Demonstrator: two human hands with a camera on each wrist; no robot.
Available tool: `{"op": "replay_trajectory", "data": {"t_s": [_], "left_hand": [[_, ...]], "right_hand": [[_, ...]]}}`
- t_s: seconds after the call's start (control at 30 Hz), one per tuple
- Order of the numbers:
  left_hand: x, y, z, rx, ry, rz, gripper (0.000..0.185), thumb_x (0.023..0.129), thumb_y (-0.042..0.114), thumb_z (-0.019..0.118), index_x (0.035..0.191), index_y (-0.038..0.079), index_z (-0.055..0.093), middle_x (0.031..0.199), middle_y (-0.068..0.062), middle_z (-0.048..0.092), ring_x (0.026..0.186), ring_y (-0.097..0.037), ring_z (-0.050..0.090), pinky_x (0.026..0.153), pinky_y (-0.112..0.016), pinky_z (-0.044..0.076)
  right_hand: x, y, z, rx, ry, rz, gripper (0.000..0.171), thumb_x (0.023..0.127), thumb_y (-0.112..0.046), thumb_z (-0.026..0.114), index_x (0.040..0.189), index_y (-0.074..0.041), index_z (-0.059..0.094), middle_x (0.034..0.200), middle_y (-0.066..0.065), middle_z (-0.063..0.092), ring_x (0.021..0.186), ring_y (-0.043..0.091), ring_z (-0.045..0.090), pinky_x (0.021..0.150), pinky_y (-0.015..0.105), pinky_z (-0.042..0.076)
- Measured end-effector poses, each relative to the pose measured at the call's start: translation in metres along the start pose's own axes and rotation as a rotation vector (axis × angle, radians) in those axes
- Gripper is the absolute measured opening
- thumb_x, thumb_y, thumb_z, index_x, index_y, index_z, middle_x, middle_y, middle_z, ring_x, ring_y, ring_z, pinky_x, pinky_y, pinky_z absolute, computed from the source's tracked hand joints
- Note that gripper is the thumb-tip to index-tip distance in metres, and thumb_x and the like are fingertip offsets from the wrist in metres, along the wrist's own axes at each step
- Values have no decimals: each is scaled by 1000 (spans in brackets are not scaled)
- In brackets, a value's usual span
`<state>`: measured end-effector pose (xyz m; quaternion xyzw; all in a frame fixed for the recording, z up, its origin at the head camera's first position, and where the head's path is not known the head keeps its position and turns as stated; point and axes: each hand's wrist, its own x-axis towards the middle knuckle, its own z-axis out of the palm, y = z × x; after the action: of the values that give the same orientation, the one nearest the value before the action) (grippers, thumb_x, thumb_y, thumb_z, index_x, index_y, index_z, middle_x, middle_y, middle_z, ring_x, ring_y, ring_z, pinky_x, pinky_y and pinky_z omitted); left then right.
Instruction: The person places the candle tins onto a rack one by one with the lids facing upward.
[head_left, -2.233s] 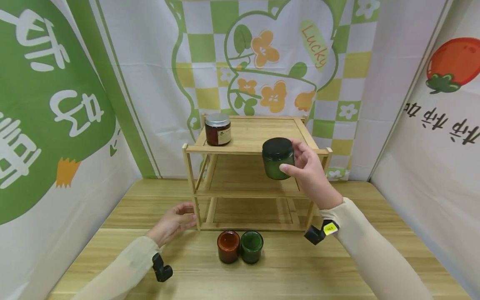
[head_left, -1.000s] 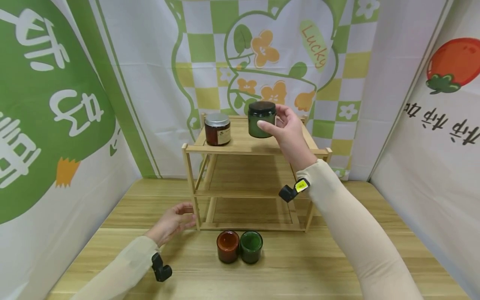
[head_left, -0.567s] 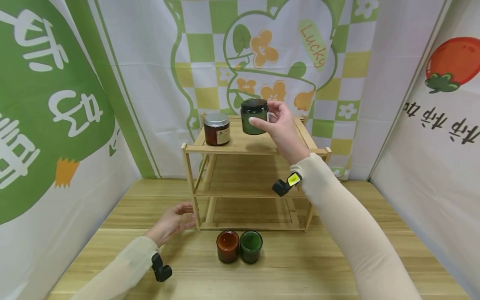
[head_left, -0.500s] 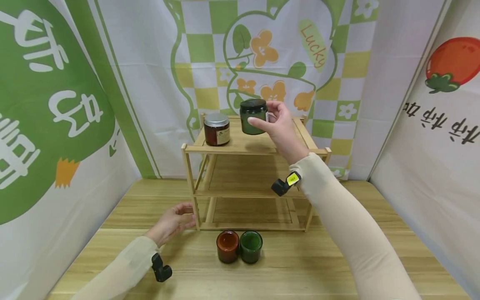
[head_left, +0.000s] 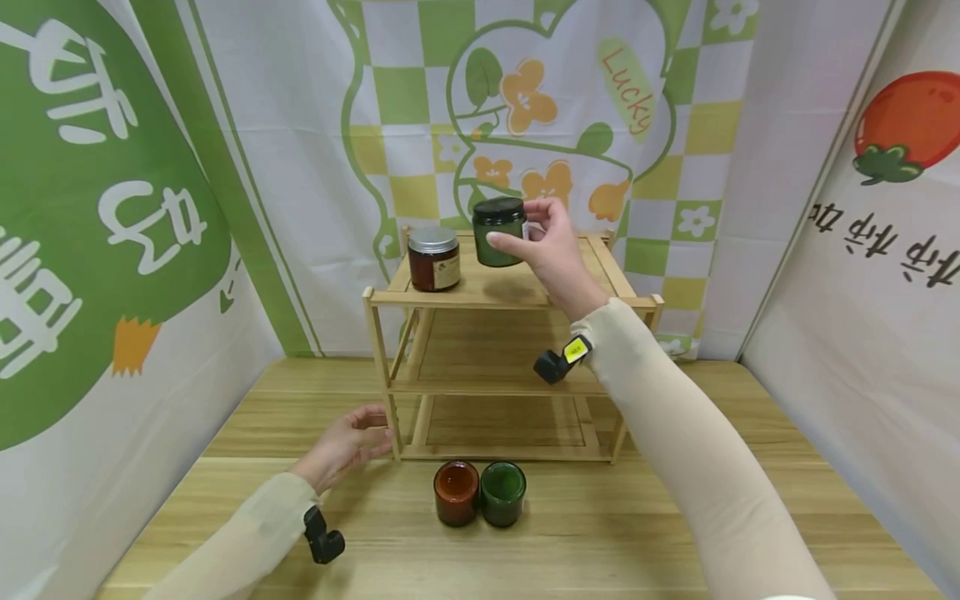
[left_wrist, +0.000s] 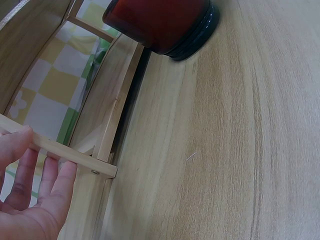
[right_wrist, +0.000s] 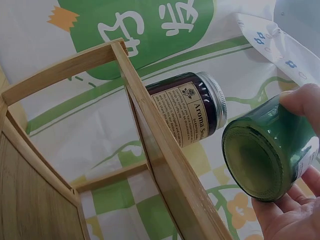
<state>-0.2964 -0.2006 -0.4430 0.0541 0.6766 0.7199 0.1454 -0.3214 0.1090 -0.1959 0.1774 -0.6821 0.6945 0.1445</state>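
Observation:
In the head view my right hand (head_left: pixel 551 250) grips a green glass jar with a black lid (head_left: pixel 498 237), thumb across its front. The jar is upright, raised over the top of a wooden shelf rack (head_left: pixel 540 296), its shadow on the board below. The right wrist view shows the green jar's base (right_wrist: pixel 255 160). Just left of it, an amber jar with a silver lid and paper label (head_left: pixel 435 262) stands on the top shelf. Low at the left, my left hand (head_left: pixel 348 442) holds the rack's front left leg (left_wrist: pixel 75 156) between thumb and fingertips.
On the wooden table (head_left: pixel 600 533) before the rack, an amber glass jar (head_left: pixel 456 500) and a green glass jar (head_left: pixel 503 500) stand side by side. The rack has a middle shelf (head_left: pixel 510 350) and a bottom shelf (head_left: pixel 502 421). Printed cloth (head_left: pixel 412 100) hangs close behind.
My right hand has lifted the green jar from in front of the rack to above its top shelf and drifted left toward the silver-lidded jar. My left hand stays in place.

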Motion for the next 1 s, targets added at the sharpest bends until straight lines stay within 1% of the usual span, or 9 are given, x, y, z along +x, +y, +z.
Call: {"op": "replay_trajectory", "data": {"t_s": [0.27,0.43,0.6,0.83,1.0], "left_hand": [[-1,1,0,-4,11,-5,37,92,-1,60,126,1,46,119,-7,48,101,-15,58,99,-34,53],[-2,1,0,6,9,-10,40,92,-1,60,129,0,43,120,-8,48,101,-16,58,100,-34,53],[-2,1,0,5,10,-16,41,92,-2,61,129,0,44,120,-8,48,102,-16,58,99,-34,53],[0,1,1,-11,18,-3,35,91,-4,61,123,2,49,117,-6,51,101,-17,59,96,-33,55],[-1,1,0,0,15,-1,35,92,-3,60,124,2,49,117,-6,51,100,-17,59,95,-31,55]], "right_hand": [[4,2,7,-17,-2,45,50,80,1,75,115,-7,41,111,6,49,91,15,56,80,24,53],[5,4,8,-69,-5,59,52,79,-2,76,116,-6,40,111,6,49,90,14,57,77,22,53],[4,4,8,-130,-17,95,56,78,-5,79,118,-7,39,113,6,48,89,14,55,74,22,51],[4,4,8,-213,-41,125,57,78,-11,81,118,-8,40,114,7,50,94,17,58,79,26,50],[5,5,9,-225,-52,126,58,78,-10,80,118,-7,39,115,10,52,97,19,58,83,28,51]]}}
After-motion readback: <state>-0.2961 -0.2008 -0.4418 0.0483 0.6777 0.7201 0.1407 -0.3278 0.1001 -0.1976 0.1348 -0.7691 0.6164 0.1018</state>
